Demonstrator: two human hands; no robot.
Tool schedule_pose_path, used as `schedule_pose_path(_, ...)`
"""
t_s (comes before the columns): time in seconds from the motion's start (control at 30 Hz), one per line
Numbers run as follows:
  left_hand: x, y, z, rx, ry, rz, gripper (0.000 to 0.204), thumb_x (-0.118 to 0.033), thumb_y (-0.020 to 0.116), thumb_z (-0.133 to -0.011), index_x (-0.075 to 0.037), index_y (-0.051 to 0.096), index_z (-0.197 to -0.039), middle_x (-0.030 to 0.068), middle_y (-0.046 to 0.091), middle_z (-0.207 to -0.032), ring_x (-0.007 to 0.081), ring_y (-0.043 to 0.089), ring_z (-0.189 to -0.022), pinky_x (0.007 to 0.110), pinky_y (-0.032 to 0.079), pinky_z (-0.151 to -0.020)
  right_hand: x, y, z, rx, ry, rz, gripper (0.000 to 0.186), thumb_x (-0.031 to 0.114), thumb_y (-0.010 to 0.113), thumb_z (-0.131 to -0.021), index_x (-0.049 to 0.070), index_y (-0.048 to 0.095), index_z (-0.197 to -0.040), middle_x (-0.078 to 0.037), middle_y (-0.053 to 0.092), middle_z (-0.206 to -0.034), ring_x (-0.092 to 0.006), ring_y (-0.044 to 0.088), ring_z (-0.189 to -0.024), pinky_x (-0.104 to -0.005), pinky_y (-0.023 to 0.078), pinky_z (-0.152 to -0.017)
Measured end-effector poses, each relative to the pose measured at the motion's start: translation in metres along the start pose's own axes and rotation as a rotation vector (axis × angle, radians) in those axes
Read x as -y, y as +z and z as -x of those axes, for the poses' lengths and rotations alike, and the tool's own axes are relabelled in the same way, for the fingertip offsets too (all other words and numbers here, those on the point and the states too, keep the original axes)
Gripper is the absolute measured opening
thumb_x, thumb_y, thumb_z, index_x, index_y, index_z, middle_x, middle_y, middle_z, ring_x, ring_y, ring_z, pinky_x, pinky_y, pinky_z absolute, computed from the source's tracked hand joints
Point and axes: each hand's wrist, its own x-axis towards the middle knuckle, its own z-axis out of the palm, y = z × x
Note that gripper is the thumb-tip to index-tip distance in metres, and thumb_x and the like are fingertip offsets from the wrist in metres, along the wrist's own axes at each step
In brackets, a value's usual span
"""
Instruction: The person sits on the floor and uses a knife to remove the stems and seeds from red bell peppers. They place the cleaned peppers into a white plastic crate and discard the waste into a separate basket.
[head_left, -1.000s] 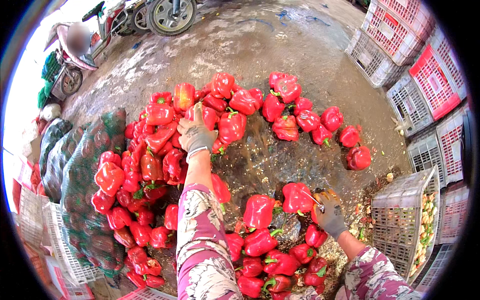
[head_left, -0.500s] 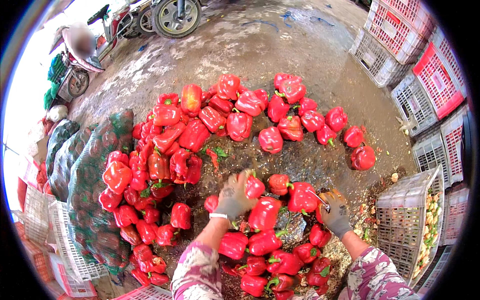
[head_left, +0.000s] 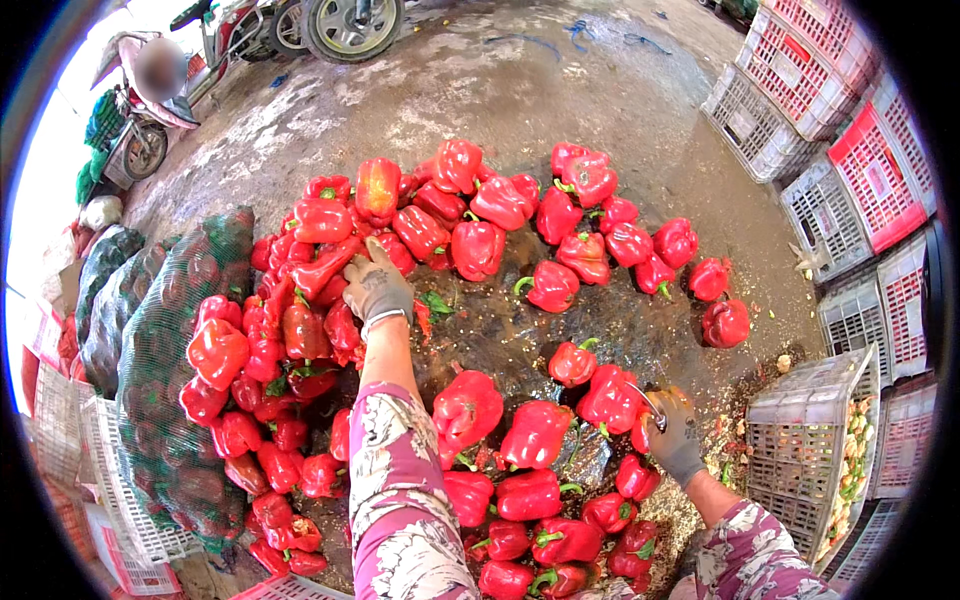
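My left hand (head_left: 380,288), in a grey work glove, reaches over the big pile of red bell peppers at the left. Its fingers are apart and lie against a long red bell pepper (head_left: 325,268); they do not visibly enclose it. My right hand (head_left: 675,432), gloved too, is closed around a slim metal tool (head_left: 648,402), whose kind I cannot make out. The tool's thin end lies at the side of a large red bell pepper (head_left: 608,398). Nearer me is a group of loose peppers, among them a plump one (head_left: 467,408) and a broad one (head_left: 535,435).
Green mesh sacks (head_left: 185,380) full of peppers stand at the left. A grey crate (head_left: 800,445) holding pale and green scraps is at the right, below stacked crates (head_left: 800,60). An arc of peppers (head_left: 585,255) lies ahead; a motorcycle wheel (head_left: 352,28) is farther off.
My left hand has left a pepper near the middle and moved up and left to the pile. My right hand stays almost in place with the tool. The view has shifted slightly.
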Motion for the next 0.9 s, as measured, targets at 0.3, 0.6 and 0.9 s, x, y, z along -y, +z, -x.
schedule_pose_path(0.3, 0.010, 0.004, -0.009, 0.100, -0.016, 0.082, 0.081, -0.043, 0.085, -0.068, -0.017, 0.046, -0.134, 0.0217, 0.053, -0.138, 0.0389, 0.047, -0.133, 0.056, 0.040, -0.104, -0.004, 0.002, -0.003, -0.009, -0.097, 0.026, 0.037, 0.012, 0.066, -0.084, 0.003, 0.063, -0.119, -0.021, 0.062, -0.121, -0.0444, 0.052, -0.121, -0.0516, 0.039, -0.108)
schedule_pose_path(0.6, 0.000, -0.024, 0.097, 0.366, 0.384, 0.077, 0.090, -0.054, 0.078, -0.065, -0.008, 0.045, -0.135, 0.0213, 0.071, -0.108, 0.0382, 0.067, -0.107, 0.058, 0.032, -0.109, -0.009, 0.008, -0.007, 0.019, -0.080, -0.018, 0.033, 0.008, 0.062, -0.085, 0.004, 0.062, -0.118, -0.022, 0.063, -0.113, -0.0465, 0.055, -0.112, -0.0524, 0.038, -0.108)
schedule_pose_path(0.9, 0.073, -0.079, 0.159, -0.001, 0.614, 0.690, 0.050, -0.042, 0.076, -0.081, -0.009, 0.067, -0.117, 0.0174, 0.067, -0.115, 0.0375, 0.063, -0.109, 0.049, 0.047, -0.096, -0.014, 0.013, -0.006, 0.041, -0.038, -0.017, 0.037, 0.005, 0.062, -0.083, 0.004, 0.060, -0.120, -0.021, 0.062, -0.117, -0.0442, 0.052, -0.119, -0.0510, 0.035, -0.110)
